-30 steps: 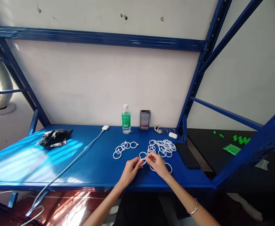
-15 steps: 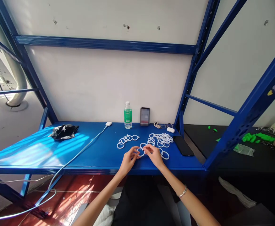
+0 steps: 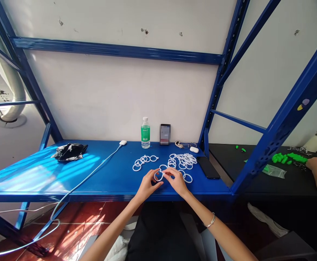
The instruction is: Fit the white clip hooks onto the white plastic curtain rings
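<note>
My left hand point(image 3: 148, 185) and my right hand point(image 3: 177, 182) meet near the front edge of the blue table point(image 3: 115, 181). Between them is a white plastic ring point(image 3: 158, 181), with my left fingers curled around its left side. The fingertips of my right hand pinch at the ring's right side, where another ring joins it; the exact joint is too small to make out. A linked group of white rings point(image 3: 137, 168) lies behind my left hand. A larger heap of white rings point(image 3: 187, 159) is behind my right hand, with a few rings beside that hand.
A water bottle point(image 3: 145, 134) and an upright dark device point(image 3: 165, 134) stand at the back. Right of the heap lies a black phone point(image 3: 207, 167). A white cable point(image 3: 93, 174) crosses the left side near a black plastic bag point(image 3: 70, 152). Another person's hand point(image 3: 316, 166) is by green pieces.
The ring between my hands has tilted and dropped slightly, and my left thumb has moved out away from it. The view has shifted a little to the right.
</note>
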`<control>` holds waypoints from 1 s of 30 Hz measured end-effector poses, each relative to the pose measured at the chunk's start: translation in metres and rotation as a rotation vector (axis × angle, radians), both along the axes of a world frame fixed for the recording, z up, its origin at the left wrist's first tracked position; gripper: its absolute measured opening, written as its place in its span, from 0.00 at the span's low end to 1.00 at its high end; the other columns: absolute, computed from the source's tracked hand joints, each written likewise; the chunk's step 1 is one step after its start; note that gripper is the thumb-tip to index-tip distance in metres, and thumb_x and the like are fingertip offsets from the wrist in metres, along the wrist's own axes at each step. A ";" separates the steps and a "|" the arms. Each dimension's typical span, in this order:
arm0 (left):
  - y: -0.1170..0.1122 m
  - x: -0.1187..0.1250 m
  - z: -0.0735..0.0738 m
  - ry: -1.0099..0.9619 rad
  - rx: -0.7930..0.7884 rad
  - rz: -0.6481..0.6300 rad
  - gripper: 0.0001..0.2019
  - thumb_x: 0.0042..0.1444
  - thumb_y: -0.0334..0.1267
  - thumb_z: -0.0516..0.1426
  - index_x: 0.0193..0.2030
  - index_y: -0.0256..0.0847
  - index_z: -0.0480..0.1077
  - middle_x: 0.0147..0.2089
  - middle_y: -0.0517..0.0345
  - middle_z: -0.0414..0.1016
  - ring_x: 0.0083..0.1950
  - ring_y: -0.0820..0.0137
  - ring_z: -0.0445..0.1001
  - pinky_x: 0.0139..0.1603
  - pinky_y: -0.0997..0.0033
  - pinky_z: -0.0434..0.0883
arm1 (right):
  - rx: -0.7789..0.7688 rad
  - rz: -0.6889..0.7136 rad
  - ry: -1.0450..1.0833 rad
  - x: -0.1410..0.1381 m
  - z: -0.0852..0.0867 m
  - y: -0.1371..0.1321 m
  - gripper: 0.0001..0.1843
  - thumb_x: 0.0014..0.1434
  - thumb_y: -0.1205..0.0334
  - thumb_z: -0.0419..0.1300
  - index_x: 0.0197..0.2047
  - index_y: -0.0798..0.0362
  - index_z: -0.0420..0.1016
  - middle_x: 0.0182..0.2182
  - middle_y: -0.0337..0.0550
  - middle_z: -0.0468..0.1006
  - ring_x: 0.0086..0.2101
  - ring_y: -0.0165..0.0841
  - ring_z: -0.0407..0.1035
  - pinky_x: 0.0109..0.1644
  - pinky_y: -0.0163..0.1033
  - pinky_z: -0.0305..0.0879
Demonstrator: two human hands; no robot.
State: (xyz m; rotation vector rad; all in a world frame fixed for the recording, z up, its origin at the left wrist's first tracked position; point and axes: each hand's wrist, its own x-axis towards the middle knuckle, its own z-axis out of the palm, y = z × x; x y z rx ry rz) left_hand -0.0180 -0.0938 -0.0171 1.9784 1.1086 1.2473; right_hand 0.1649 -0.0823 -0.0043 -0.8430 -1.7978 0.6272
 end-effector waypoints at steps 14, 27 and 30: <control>-0.005 0.001 0.004 0.073 0.054 0.018 0.23 0.58 0.50 0.57 0.57 0.42 0.67 0.43 0.53 0.73 0.36 0.70 0.72 0.39 0.66 0.75 | 0.007 -0.020 -0.027 0.000 0.003 -0.007 0.09 0.62 0.60 0.58 0.41 0.51 0.78 0.36 0.45 0.79 0.34 0.35 0.74 0.39 0.40 0.72; -0.005 0.001 0.005 -0.003 -0.007 0.002 0.25 0.58 0.51 0.56 0.59 0.42 0.64 0.46 0.51 0.75 0.39 0.67 0.75 0.42 0.62 0.77 | -0.056 -0.032 0.029 0.000 0.007 -0.007 0.09 0.60 0.57 0.59 0.37 0.52 0.78 0.33 0.45 0.80 0.33 0.36 0.75 0.38 0.40 0.72; -0.004 0.001 0.005 -0.012 -0.014 -0.002 0.25 0.58 0.51 0.56 0.59 0.41 0.65 0.46 0.51 0.74 0.38 0.68 0.74 0.41 0.63 0.77 | -0.064 -0.020 0.040 0.001 0.007 -0.006 0.09 0.60 0.57 0.59 0.36 0.52 0.78 0.33 0.45 0.80 0.33 0.36 0.75 0.39 0.40 0.72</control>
